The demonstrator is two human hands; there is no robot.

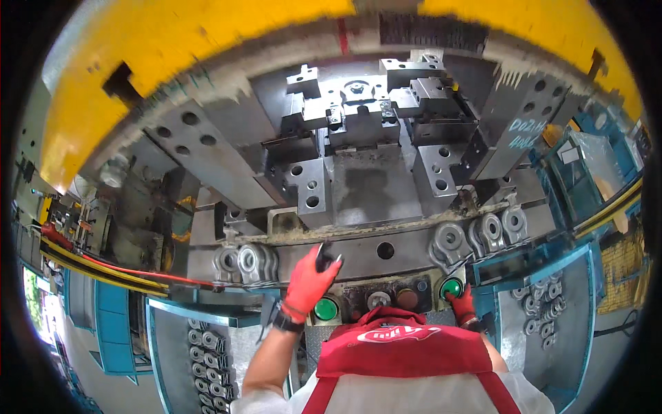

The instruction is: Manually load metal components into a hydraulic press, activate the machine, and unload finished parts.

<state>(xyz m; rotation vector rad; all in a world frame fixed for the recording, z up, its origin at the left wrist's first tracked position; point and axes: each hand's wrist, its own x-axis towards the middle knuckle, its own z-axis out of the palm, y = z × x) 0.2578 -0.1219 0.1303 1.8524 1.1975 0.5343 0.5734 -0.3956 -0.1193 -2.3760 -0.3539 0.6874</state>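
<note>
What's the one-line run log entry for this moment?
left hand: near left green button; right hand: at right green button, contact unclear; metal parts: grouped on ledge, both sides; blue bins: parts inside

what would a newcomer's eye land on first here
Probably the yellow machine frame spanning the top. Next, the red-gloved left hand near a round green button and the red-gloved right hand at another green button. Silvery ring-shaped metal parts cluster left and right on the grey steel ledge.
</note>
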